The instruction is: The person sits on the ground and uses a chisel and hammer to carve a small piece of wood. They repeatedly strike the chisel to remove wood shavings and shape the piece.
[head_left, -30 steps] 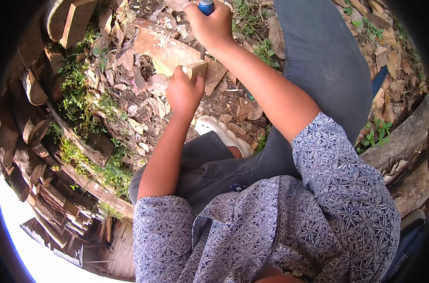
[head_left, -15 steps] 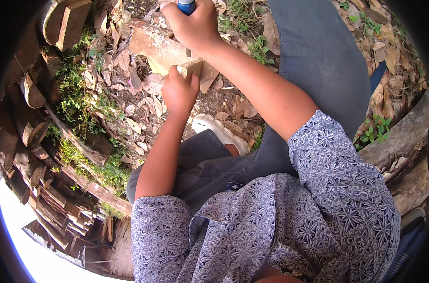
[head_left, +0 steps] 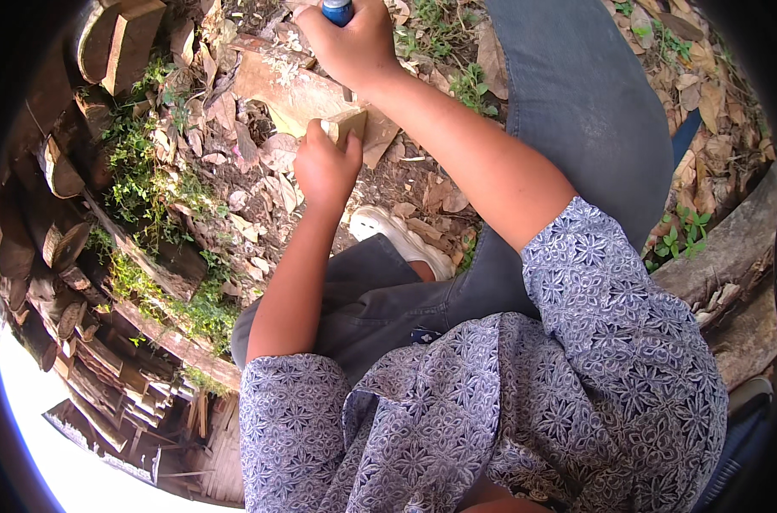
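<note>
My left hand (head_left: 327,167) is closed on a small pale wooden block (head_left: 347,126), with the thumb and fingers along its sides. The block is held over a flat wooden board (head_left: 307,92) on the ground. Just above it, at the top edge, my right hand (head_left: 352,44) is wrapped round the blue handle (head_left: 337,10) of a tool. A short dark piece shows under that fist, close to the block. The rest of the tool is hidden, so its kind is unclear.
Pale shavings (head_left: 283,70) lie on the board. Dry leaves and green weeds (head_left: 141,162) cover the ground around it. Stacked wood pieces (head_left: 98,363) stand at the left, and a log (head_left: 730,248) lies at the right. My white shoe (head_left: 397,238) is below the block.
Both hands keep their hold and stay nearly in place. The picture has shifted very slightly.
</note>
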The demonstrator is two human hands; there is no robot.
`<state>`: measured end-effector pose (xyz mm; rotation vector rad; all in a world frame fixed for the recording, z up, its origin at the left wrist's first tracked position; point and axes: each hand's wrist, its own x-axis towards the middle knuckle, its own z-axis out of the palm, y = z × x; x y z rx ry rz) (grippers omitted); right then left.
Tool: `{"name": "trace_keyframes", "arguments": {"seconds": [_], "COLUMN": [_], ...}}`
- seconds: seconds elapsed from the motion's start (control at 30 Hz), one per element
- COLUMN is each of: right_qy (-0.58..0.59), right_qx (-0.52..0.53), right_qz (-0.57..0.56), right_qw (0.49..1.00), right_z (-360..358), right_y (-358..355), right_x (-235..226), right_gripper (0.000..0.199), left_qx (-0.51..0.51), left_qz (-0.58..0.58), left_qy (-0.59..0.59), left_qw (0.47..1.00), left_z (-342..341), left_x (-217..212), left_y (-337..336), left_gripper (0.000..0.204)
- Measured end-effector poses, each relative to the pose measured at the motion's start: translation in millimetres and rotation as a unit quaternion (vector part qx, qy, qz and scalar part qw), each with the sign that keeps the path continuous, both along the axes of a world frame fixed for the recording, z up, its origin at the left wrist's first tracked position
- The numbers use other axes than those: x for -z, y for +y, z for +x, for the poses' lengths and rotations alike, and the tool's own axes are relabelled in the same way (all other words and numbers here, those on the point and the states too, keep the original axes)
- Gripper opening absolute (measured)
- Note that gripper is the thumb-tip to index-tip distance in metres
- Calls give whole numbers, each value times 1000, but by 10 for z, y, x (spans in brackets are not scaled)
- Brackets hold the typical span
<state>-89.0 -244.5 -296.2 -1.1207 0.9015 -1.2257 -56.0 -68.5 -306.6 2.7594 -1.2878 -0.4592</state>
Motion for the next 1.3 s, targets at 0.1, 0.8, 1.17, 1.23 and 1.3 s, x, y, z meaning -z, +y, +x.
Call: {"name": "trace_keyframes", "arguments": {"seconds": [0.1,0.8,1.17,1.23,1.3], "right_qy": [49,15,67,20,-81], "right_qx": [-74,-88,-56,-48,-31], "right_qz": [36,85,80,77,56], "right_qw": [995,992,993,996,995], "right_z": [-33,-1,-24,27,54], "right_y": [312,-4,46,-31,-42], "right_x": [528,65,376,81,-121], "right_gripper": [31,16,26,21,23], "left_qx": [0,-41,-42,-40,-42], "left_qz": [16,-21,3,0,1], "left_qy": [-10,14,-5,2,8], "left_qw": [1000,999,999,999,999], "left_z": [1,131,78,83,71], "left_x": [-11,75,24,19,4], "left_y": [-34,38,15,0,-5], "left_gripper": [44,47,47,45,44]}}
